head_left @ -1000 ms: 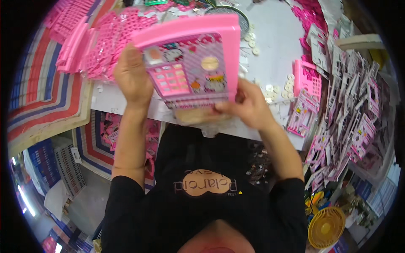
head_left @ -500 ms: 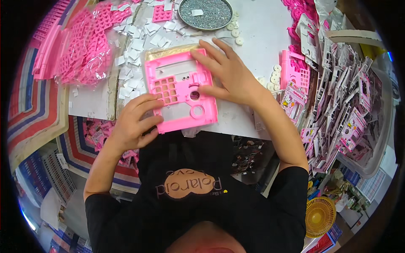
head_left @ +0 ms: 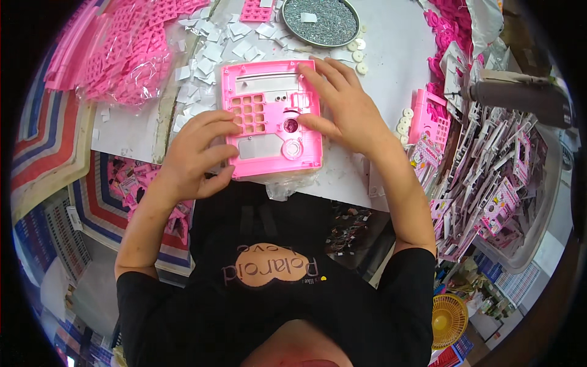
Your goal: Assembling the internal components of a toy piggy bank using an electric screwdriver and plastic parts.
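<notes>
A pink plastic casing panel [head_left: 275, 139] lies in front of me on the table, with a grid of square openings, a long slot and two round openings. Under it shows a pad wrapped in clear plastic [head_left: 282, 186]. My left hand [head_left: 199, 150] grips the panel's left edge, fingertips on the rim beside the grid. At the right edge is my right hand [head_left: 348, 110], its fingers over the upper right corner and its thumb by the dark round hole. Both hands hold the panel.
Small white paper pieces [head_left: 202, 67] and a round tin of screws [head_left: 321, 21] lie beyond the panel. A bag of pink grid parts [head_left: 131, 58] is at left. At right stand a pink casing [head_left: 428, 119], white discs [head_left: 403, 125] and a bin of printed panels [head_left: 489, 183].
The panel has turned from a tilt to nearly square and sits flatter on the wrapped pad. Both hands moved with it, keeping their hold. The view has shifted slightly.
</notes>
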The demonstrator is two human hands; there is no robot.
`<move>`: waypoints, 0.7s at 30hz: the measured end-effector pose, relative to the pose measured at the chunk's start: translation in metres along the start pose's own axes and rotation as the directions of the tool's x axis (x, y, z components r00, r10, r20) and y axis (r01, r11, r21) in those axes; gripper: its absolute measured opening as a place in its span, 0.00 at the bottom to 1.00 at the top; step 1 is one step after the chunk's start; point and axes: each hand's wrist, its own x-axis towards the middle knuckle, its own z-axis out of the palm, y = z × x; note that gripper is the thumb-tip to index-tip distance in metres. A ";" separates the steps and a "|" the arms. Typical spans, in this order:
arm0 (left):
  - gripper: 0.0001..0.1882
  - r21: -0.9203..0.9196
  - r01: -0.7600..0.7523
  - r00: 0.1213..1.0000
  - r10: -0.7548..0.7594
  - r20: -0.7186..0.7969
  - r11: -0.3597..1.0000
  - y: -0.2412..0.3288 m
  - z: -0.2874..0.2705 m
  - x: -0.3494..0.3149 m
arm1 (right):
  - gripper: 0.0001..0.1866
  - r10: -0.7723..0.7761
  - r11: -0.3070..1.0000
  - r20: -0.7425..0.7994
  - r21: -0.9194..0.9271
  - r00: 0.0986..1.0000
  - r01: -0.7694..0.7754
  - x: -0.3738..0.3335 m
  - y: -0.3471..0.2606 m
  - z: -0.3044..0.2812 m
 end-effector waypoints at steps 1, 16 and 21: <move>0.17 0.006 0.003 1.000 -0.003 0.012 1.000 -0.001 -0.002 0.000 | 0.40 0.010 1.000 0.030 -0.011 0.999 -0.010 0.001 0.000 -0.001; 0.21 0.181 0.098 0.993 -0.109 0.050 0.979 0.030 0.031 -0.002 | 0.26 0.380 0.916 -0.280 0.248 0.882 -0.316 -0.009 0.026 -0.006; 0.22 0.188 0.141 0.989 -0.146 0.009 0.972 0.037 0.032 -0.003 | 0.16 0.572 0.788 -0.176 -0.157 0.801 -0.596 0.004 0.063 -0.005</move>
